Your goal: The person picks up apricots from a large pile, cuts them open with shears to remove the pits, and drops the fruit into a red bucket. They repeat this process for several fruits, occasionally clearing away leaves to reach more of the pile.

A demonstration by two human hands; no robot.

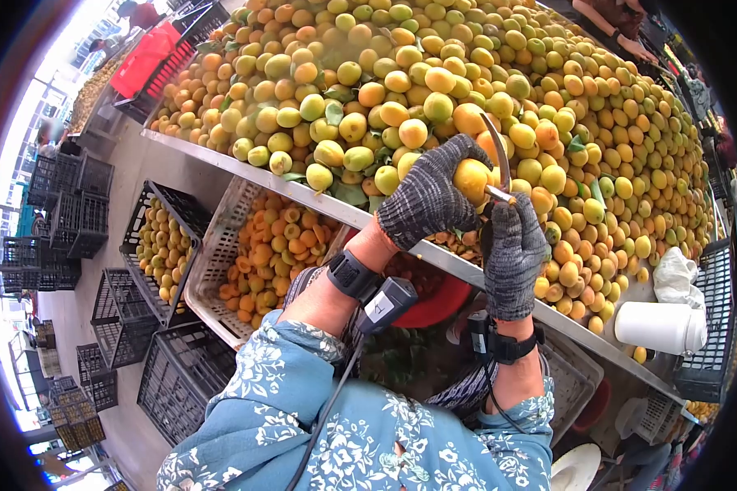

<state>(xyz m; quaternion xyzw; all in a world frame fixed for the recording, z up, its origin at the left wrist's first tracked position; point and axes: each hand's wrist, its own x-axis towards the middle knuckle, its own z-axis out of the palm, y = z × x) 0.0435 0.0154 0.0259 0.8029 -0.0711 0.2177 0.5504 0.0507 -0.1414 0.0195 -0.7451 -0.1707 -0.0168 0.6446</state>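
My left hand (430,192), in a dark grey knitted glove, is closed around a yellow-orange apricot (470,181). My right hand (516,262), gloved alike, grips a knife with a curved blade (500,155). The blade points up and away from me, right beside the held apricot; whether it has cut in cannot be told. The knife's handle is mostly hidden in the glove. Both hands are over the near metal edge of a table (336,209), which bears a big heap of apricots (360,123), some green, some orange, with a few leaves among them.
Below the table edge, a pale crate (213,254) holds orange apricots, several seemingly split. A black crate (190,209) of fruit stands left of it, near stacked black crates (123,315). A white container (655,327) lies at the right. Another person's hand (635,49) is at the far right.
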